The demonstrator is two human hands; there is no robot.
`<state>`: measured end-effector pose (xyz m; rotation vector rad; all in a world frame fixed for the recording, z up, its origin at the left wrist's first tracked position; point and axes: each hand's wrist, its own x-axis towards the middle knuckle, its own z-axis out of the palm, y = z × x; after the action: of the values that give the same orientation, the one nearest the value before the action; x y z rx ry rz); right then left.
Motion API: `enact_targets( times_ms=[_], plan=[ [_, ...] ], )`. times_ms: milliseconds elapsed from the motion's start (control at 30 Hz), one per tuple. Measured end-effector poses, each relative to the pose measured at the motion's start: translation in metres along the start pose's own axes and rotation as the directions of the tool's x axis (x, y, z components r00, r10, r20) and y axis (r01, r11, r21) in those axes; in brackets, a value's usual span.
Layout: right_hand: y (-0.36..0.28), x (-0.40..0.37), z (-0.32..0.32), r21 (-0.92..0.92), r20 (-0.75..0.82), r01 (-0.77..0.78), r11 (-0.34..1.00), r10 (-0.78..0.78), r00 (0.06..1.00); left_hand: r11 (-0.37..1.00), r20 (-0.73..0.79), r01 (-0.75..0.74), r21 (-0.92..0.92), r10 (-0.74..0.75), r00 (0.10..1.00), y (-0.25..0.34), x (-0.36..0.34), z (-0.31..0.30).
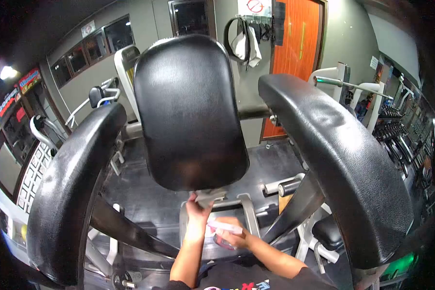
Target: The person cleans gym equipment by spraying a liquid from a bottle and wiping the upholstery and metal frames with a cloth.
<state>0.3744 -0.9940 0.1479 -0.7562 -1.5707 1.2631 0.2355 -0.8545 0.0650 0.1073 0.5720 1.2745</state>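
My right hand (237, 236) is closed around a spray bottle (224, 226) with a pinkish-white trigger head, low in the middle of the view. The bottle's clear body shows partly below my fingers. Beside it, my left hand (196, 212) is raised just under the lower edge of a black padded backrest (191, 111). A pale, cloth-like piece (209, 196) is at its fingertips, partly hidden by the hand and small in view. My left fingers look closed on it. The backrest stands upright in front of me, its black surface shiny.
Long black padded arms flank me, one on the left (77, 193) and one on the right (338, 164). A grey metal frame (249, 212) is on the dark floor (140, 181) below. Behind are an orange door (297, 58), hanging bags (246, 43) and a weight rack (396, 130).
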Motion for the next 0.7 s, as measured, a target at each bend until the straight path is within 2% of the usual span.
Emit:
enact_targets(
  times_ms=[33,67,100,133,167,200,233,267,333,367,400,433,467,500,533,567,600,633,667,700],
  plan=[
    [-0.002,-0.004,-0.002,0.018,-0.001,-0.021,1.0,0.021,1.0,0.964,0.022,0.164,-0.211,-0.163,0.986,0.021,0.002,-0.011],
    [0.008,-0.011,-0.004,0.06,-0.047,-0.044,0.997,0.047,0.998,0.978,-0.118,-0.01,-0.208,-0.015,0.993,0.037,-0.021,0.012],
    [0.003,-0.018,-0.009,0.046,-0.082,-0.119,0.992,0.122,0.989,0.981,-0.14,-0.195,-0.022,0.19,0.972,0.052,-0.035,0.014],
    [0.011,-0.025,-0.017,0.033,-0.107,-0.168,0.985,0.17,0.98,0.777,0.125,-0.52,0.354,0.512,0.85,0.061,-0.055,0.02],
    [0.019,-0.032,-0.026,0.018,-0.131,-0.215,0.976,0.216,0.968,0.882,-0.357,-0.419,0.215,0.47,0.807,0.075,-0.059,0.04],
    [0.018,-0.036,-0.031,-0.002,-0.173,-0.283,0.959,0.278,0.945,0.797,-0.284,-0.569,0.203,0.604,0.745,0.082,-0.058,0.049],
    [0.017,-0.038,-0.033,-0.009,-0.173,-0.277,0.961,0.271,0.947,0.691,-0.218,-0.701,0.177,0.722,0.656,0.086,-0.062,0.061],
    [0.016,-0.039,-0.033,0.043,-0.2,-0.283,0.958,0.286,0.937,0.689,-0.215,-0.705,0.167,0.724,0.656,0.089,-0.066,0.075],
    [0.008,-0.035,-0.034,0.074,-0.221,-0.307,0.949,0.315,0.923,0.449,-0.125,-0.86,0.242,0.893,0.431,0.094,-0.075,0.123],
    [0.004,-0.031,-0.034,0.065,-0.219,-0.308,0.949,0.314,0.924,0.349,0.008,-0.907,0.235,0.933,0.361,0.1,-0.066,0.138],
    [0.0,-0.027,-0.032,0.026,-0.193,-0.285,0.958,0.285,0.939,0.295,0.082,-0.913,0.28,0.941,0.329,0.11,-0.053,0.158],
    [-0.003,-0.024,-0.032,-0.012,-0.166,-0.258,0.966,0.253,0.953,0.064,0.255,-0.937,0.344,0.954,0.159,0.119,-0.041,0.184],
    [0.002,-0.022,-0.033,-0.053,-0.139,-0.222,0.974,0.213,0.967,-0.142,0.457,-0.925,0.352,0.889,0.037,0.131,-0.038,0.219],
    [0.004,-0.02,-0.033,-0.057,-0.14,-0.216,0.975,0.206,0.968,-0.104,0.517,-0.855,0.507,0.831,0.206,0.14,-0.044,0.258],
    [0.005,-0.018,-0.032,-0.084,-0.159,-0.202,0.976,0.187,0.969,-0.615,0.684,-0.673,0.411,0.696,-0.219,0.146,-0.037,0.296],
    [0.006,-0.018,-0.031,-0.11,-0.174,-0.193,0.975,0.172,0.97,-0.834,0.83,-0.424,0.353,0.488,-0.27,0.152,-0.038,0.326],
    [-0.012,-0.015,-0.032,-0.116,-0.151,-0.285,0.951,0.267,0.952,-0.914,0.918,-0.333,0.23,0.318,-0.238,0.153,-0.042,0.351],
    [-0.01,-0.017,-0.033,-0.116,-0.148,-0.292,0.949,0.274,0.95,-0.936,0.934,-0.235,0.261,0.307,-0.185,0.143,-0.037,0.367],
    [-0.007,-0.018,-0.036,-0.124,-0.14,-0.275,0.953,0.257,0.956,-0.929,0.937,-0.266,0.255,0.306,-0.168,0.137,-0.031,0.376],
    [-0.006,-0.02,-0.038,-0.131,-0.136,-0.256,0.958,0.238,0.962,-0.941,0.941,-0.266,0.208,0.267,-0.208,0.131,-0.03,0.377]
  ],
)
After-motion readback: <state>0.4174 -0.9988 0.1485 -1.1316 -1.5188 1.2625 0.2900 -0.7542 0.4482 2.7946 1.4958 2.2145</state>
